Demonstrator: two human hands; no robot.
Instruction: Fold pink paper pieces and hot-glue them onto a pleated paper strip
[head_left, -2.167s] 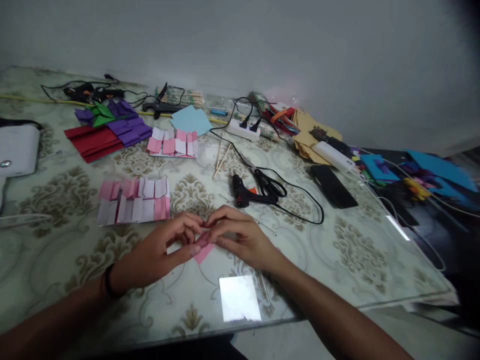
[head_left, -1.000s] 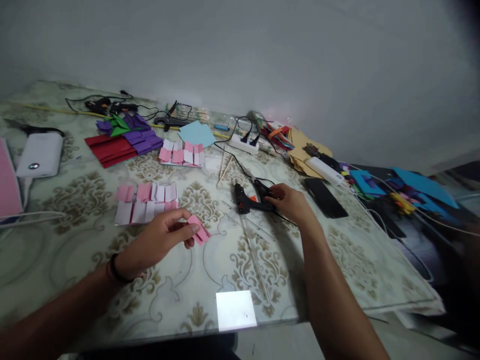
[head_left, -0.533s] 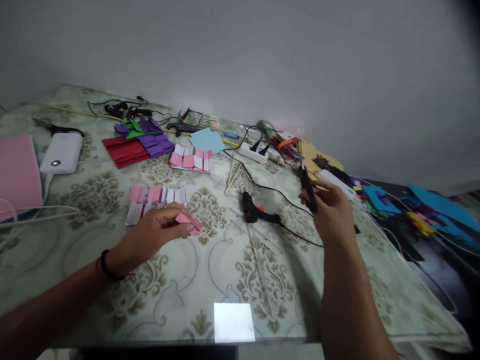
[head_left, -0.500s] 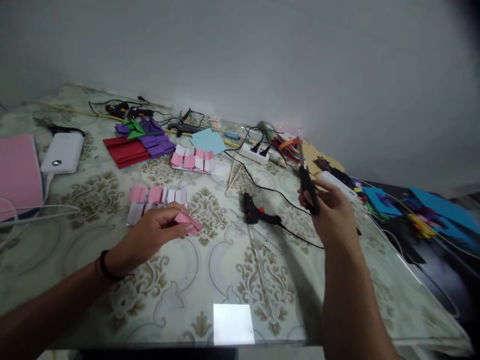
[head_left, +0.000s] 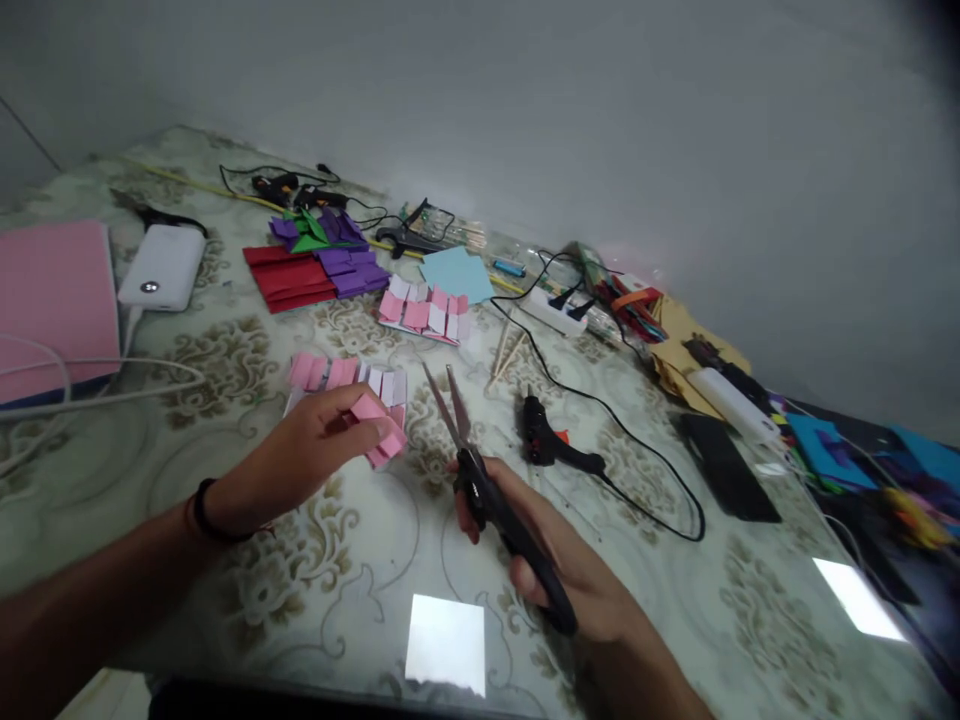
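My left hand (head_left: 311,455) pinches a small folded piece of pink paper (head_left: 379,425) between thumb and fingers. Black-handled scissors (head_left: 499,510) are gripped in my right hand (head_left: 555,545), their blades parted and pointing away from me, a short way right of the pink paper. Behind my left hand lies a woven pink-and-white paper piece (head_left: 315,372), partly hidden by the fingers. A second pink-and-white paper piece (head_left: 424,309) rests farther back. To the right of the scissors a black glue gun (head_left: 551,440) lies on the patterned table cover.
Red folded paper (head_left: 289,278), purple paper strips (head_left: 352,270) and light blue sheets (head_left: 457,274) lie at the back. A white power bank (head_left: 163,268) and pink sheet (head_left: 56,300) are left. A power strip (head_left: 555,312) and black phone (head_left: 727,468) are right; the glue gun's cord loops there.
My right hand has brought the scissors leftward and toward me, near the pink paper, and their blades are now apart. My left hand still holds the paper. The view has shifted slightly.
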